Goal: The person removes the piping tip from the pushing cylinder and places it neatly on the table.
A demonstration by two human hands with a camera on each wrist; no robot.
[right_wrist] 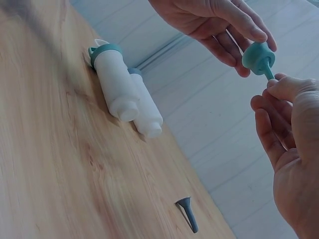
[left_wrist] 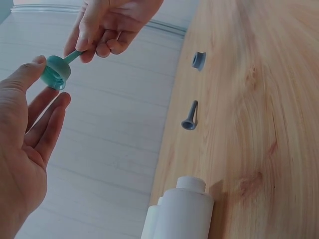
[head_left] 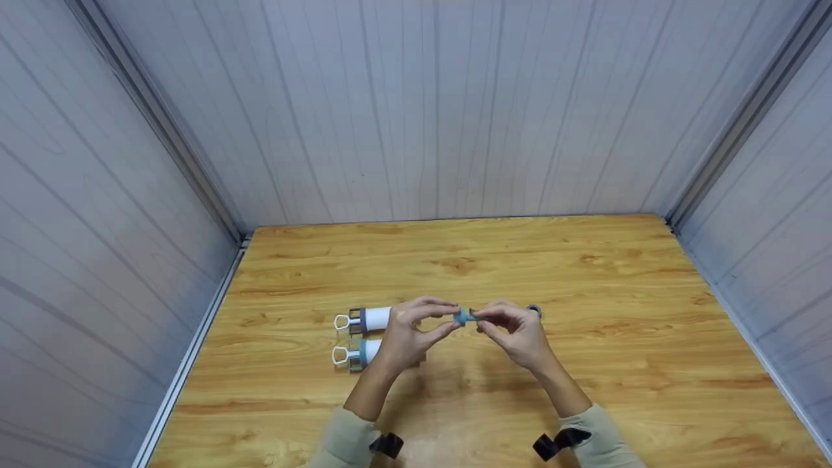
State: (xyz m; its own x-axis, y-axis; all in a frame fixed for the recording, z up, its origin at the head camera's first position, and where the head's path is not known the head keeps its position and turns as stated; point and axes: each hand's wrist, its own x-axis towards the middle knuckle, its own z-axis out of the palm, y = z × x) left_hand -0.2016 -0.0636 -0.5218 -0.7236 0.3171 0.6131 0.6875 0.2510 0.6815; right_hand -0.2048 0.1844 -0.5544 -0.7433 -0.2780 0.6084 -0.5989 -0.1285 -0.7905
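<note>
Above the table, my left hand (head_left: pixel 408 335) pinches a small teal cap (left_wrist: pixel 54 74) between thumb and fingers. My right hand (head_left: pixel 520 335) pinches a thin teal stem (right_wrist: pixel 269 73) that meets the cap. Seen from the right wrist, the stem stands at the cap's opening; how deep it reaches inside cannot be told. Left of the hands lie two white bottles, one with a teal collar (right_wrist: pixel 115 82) and one with a grey-blue collar (head_left: pixel 377 318). The left hand partly covers them in the head view.
A grey funnel-shaped piece with a stem (left_wrist: pixel 189 122) lies on the wooden table (head_left: pixel 455 253). Farther off rests a grey ring-like cap (left_wrist: pixel 199 60), partly behind the right hand in the head view. Pale panel walls (head_left: pixel 422 110) enclose the table at the back and sides.
</note>
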